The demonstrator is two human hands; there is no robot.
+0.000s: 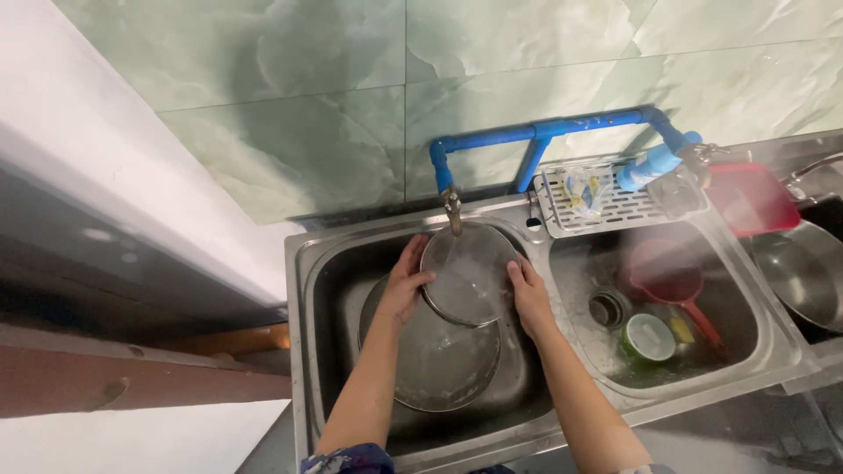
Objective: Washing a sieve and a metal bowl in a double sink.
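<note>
Steel lid (470,274), round and shallow, is held tilted under the brass tap (452,211) in the left basin of the steel sink (303,290). It is gripped at opposite rims: the left hand (406,285) has its fingers (414,254) curled narrowly over the near-left edge, the right hand (529,294) clasps the right edge. Below the fingers a larger steel pan (439,369) is seen resting in the basin. Right of the right hand, a red ladle (672,281) and a green cup (650,338) are lying in the second basin.
</note>
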